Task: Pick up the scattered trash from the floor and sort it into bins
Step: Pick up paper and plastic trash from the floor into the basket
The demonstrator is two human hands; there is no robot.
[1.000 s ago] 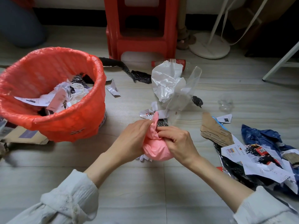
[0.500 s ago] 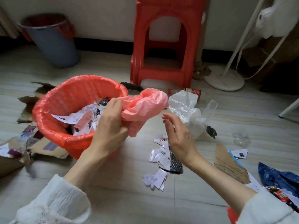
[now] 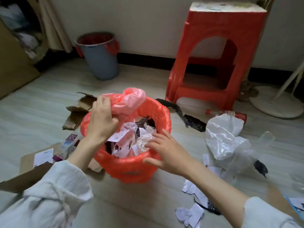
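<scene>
A bin lined with an orange-red bag (image 3: 131, 168) stands on the floor in front of me, filled with torn paper. My left hand (image 3: 102, 119) grips a crumpled pink plastic bag (image 3: 128, 101) above the bin's far left rim. My right hand (image 3: 164, 150) reaches over the near right rim with fingers spread, touching the paper inside and holding nothing. A second grey bin with a red liner (image 3: 100, 55) stands by the wall.
A red plastic stool (image 3: 213, 63) is behind the bin. White and clear plastic bags (image 3: 225, 135), paper scraps (image 3: 190, 213), a black strip (image 3: 189, 119) and a bottle (image 3: 230, 113) lie right. Cardboard pieces (image 3: 79, 112) and packaging (image 3: 69, 143) lie left. A fan base (image 3: 276, 102) sits far right.
My left hand has carried the pink bag from the floor up over the orange bin. My right hand let go of it and moved onto the bin's contents. The view tilted up.
</scene>
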